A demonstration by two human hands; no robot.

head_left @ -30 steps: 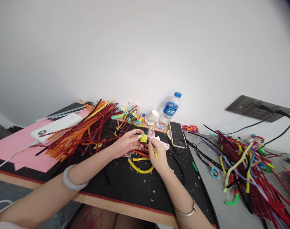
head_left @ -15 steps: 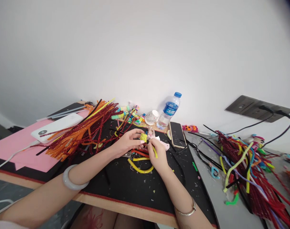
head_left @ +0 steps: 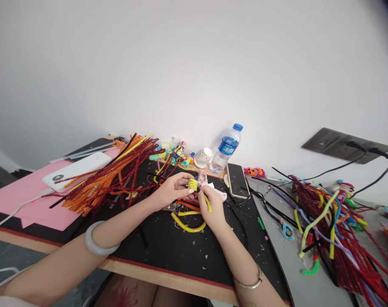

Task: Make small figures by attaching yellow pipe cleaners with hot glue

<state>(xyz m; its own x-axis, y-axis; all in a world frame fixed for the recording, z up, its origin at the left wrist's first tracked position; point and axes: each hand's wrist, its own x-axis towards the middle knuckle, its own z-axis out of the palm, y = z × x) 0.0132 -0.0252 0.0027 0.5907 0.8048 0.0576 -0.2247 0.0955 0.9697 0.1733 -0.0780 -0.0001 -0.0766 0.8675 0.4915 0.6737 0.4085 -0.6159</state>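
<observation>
Between my two hands is a small coil of yellow pipe cleaner (head_left: pixel 193 184). My left hand (head_left: pixel 173 191) pinches it from the left, fingers curled over its top and thumb below. On the other side, my right hand (head_left: pixel 210 205) is closed, thumb and forefinger together at the coil's right edge. A loose yellow end (head_left: pixel 208 203) sticks out along the right palm. On the black mat below lie a curved yellow strand (head_left: pixel 190 229) and an orange-red strand (head_left: pixel 187 204). A pink tool (head_left: pixel 222 195), partly hidden, lies just behind my right hand.
A bundle of orange and dark red pipe cleaners (head_left: pixel 117 170) and a white power bank (head_left: pixel 80 168) lie left. A paper cup (head_left: pixel 203 157), a water bottle (head_left: pixel 226 149) and a phone (head_left: pixel 237 181) are behind my hands. More pipe cleaners (head_left: pixel 343 247) spread over the grey surface right.
Both hands stay in nearly the same place around the yellow coil. The coil is turned slightly between the fingers. Nothing else has visibly moved.
</observation>
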